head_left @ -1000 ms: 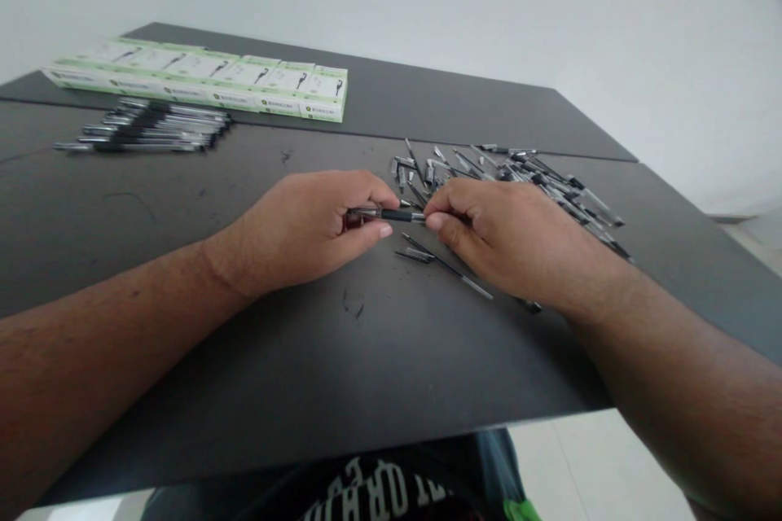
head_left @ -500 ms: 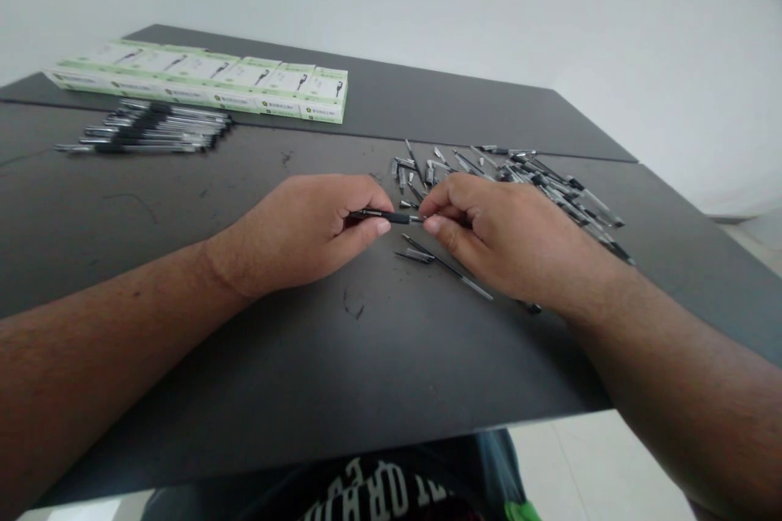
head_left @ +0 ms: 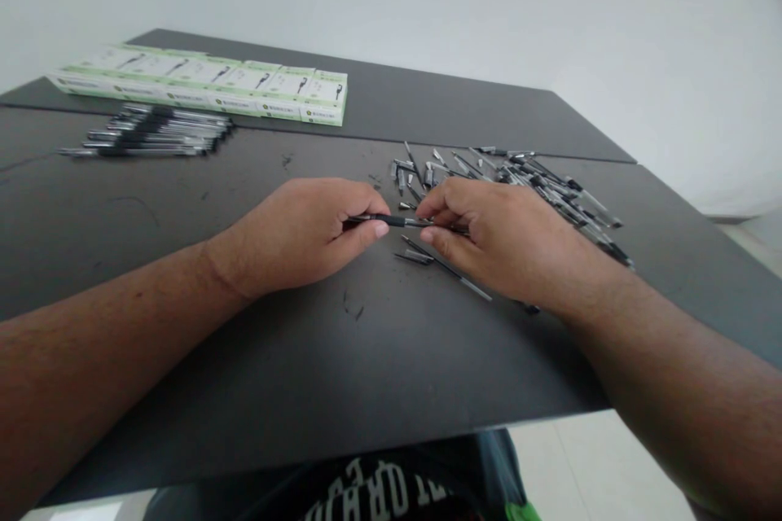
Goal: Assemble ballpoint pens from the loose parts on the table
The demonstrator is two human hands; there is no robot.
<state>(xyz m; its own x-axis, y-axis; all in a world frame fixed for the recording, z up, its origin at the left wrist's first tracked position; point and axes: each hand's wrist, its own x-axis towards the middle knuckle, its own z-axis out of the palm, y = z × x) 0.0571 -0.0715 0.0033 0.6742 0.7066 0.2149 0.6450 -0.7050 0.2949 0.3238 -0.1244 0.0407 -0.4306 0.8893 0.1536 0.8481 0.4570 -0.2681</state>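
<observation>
Over the table, my left hand (head_left: 318, 228) is closed around a black gel pen (head_left: 396, 221), thumb and fingers on its dark grip. The pen lies level, its silvery tip end pointing right. My right hand (head_left: 489, 232) is closed at that tip end, thumb below and fingers above. A dark, slim part shows inside the right hand, but its kind is mostly hidden. Just beneath the right hand lie a refill (head_left: 449, 266) and a small clear-and-black pen part (head_left: 414, 257).
Loose caps, tips and refills (head_left: 421, 167) are scattered beyond my right hand, beside a heap of clear pen barrels (head_left: 568, 195). At the far left lies a row of pens (head_left: 152, 130), in front of several green-and-white boxes (head_left: 201, 81). The grey table (head_left: 293, 374) ends near my lap.
The right thumb and fingers have shifted slightly apart at the pen's tip, and more of the silvery end and a dark part in the hand now show. The left hand keeps its hold.
</observation>
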